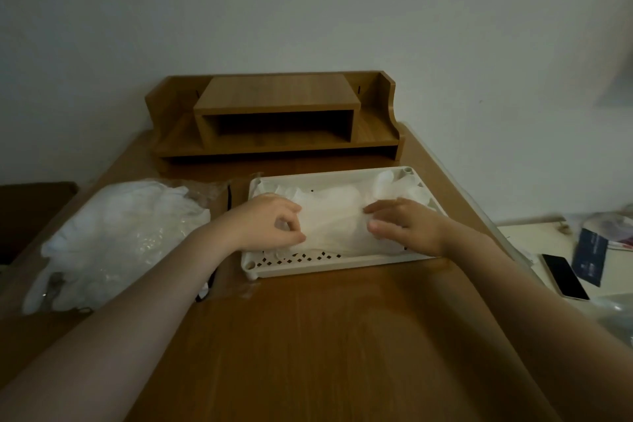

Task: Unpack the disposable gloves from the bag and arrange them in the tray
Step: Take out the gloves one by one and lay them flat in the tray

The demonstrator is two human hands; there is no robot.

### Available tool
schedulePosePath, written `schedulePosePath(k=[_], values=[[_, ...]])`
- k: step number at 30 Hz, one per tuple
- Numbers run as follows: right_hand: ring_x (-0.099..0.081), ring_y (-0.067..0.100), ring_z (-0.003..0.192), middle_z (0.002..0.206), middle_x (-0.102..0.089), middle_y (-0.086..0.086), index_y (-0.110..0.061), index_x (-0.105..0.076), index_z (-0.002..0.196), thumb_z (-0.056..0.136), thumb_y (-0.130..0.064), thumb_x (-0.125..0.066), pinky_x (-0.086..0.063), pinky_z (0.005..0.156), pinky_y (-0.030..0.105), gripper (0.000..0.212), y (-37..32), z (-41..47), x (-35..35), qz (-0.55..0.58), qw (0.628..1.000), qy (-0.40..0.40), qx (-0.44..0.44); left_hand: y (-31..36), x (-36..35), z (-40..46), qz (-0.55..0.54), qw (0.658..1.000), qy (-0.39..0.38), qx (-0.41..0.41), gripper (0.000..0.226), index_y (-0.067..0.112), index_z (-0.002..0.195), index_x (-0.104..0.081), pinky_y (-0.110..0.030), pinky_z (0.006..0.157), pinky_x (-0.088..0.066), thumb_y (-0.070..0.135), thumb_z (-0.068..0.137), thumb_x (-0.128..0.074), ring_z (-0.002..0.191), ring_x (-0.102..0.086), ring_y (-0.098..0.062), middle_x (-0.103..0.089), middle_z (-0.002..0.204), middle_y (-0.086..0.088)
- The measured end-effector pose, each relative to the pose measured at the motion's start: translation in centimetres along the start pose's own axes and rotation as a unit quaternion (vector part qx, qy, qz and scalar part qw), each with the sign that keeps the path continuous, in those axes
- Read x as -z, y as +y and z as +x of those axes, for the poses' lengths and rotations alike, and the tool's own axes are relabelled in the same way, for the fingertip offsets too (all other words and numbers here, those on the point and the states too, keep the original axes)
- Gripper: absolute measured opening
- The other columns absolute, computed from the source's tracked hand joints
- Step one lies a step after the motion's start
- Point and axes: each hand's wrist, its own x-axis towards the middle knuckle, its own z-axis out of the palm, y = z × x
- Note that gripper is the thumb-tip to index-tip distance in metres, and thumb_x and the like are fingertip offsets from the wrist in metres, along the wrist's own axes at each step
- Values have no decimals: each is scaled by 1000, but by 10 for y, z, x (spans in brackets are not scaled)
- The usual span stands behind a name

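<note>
A white perforated tray (329,266) sits on the wooden table, holding thin translucent disposable gloves (334,216) spread across it. My left hand (270,224) is over the tray's left side, its curled fingers pinching the edge of a glove. My right hand (407,226) lies on the right side of the same glove, fingers bent and gripping it. To the left of the tray lies the clear plastic bag (116,236) with a heap of white gloves in and on it.
A wooden desk organiser (274,116) stands at the back against the wall. On a lower white surface to the right lie a black phone (565,276), a dark blue booklet (591,255) and some clear plastic. The wooden table (325,336) stretches toward me.
</note>
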Motion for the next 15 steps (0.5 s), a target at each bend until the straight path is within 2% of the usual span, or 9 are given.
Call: schedulePosePath(k=[3,5,6,7,9,10,12,13,15], values=[[-59,20,93,101,-64,5,-13,-61,100,89,-67,-22,-47,86,33,67,-8,3,4,-10,988,153,10,8,4,0,28,999,42,19,33,22,88,-71,-40,103,-34,49,89,-52,125,-38,-15,-62,118,5],[-59,17,90,104,-63,3,-14,-57,107,96,-49,-36,-45,80,25,42,-11,15,5,-74,968,240,21,22,7,7,70,988,137,15,33,22,83,-64,-38,100,-34,49,91,-47,121,-36,-15,-60,111,6],[-57,17,100,115,-61,2,-16,-54,115,97,-41,-43,-43,86,26,33,-14,22,4,-89,967,238,22,30,6,14,80,980,181,1,31,22,84,-61,-36,98,-34,46,93,-44,119,-37,-15,-58,108,6],[-52,19,115,128,-55,0,-18,-49,125,96,-40,-48,-39,97,30,37,-17,30,-1,-109,972,207,23,38,3,22,83,975,205,-18,28,21,88,-61,-34,97,-35,41,95,-43,117,-39,-13,-57,107,6],[-22,21,142,150,-33,-3,-21,-32,143,90,-53,-51,-11,116,42,65,-19,46,-16,-172,980,94,18,49,-8,38,101,977,184,-49,28,18,109,-59,-31,100,-35,34,98,-39,119,-42,-14,-57,116,3],[-7,20,146,156,-22,-3,-21,-22,148,85,-61,-52,3,117,48,80,-19,50,-24,-185,982,47,7,51,-18,45,116,981,148,-43,35,15,123,-53,-31,105,-31,35,99,-37,125,-41,-17,-53,129,-1],[8,19,147,160,-4,-4,-23,-6,152,78,-73,-50,14,114,53,99,-11,55,-34,-188,982,-2,-24,42,-37,51,137,989,49,11,61,10,147,-25,-34,115,-15,47,99,-29,142,-21,-22,-24,154,-10],[12,19,146,161,2,-4,-25,-3,152,75,-76,-49,15,114,54,103,-6,56,-34,-193,981,-8,-29,34,-44,52,136,990,11,41,71,10,151,-10,-35,117,-7,55,97,-24,146,-8,-22,-7,159,-10],[16,21,145,160,8,-4,-29,0,152,71,-81,-47,18,113,53,107,5,55,-31,-215,976,-4,-38,20,-52,50,130,987,-19,87,85,12,151,6,-37,119,1,67,91,-17,146,7,-22,10,158,-9]])
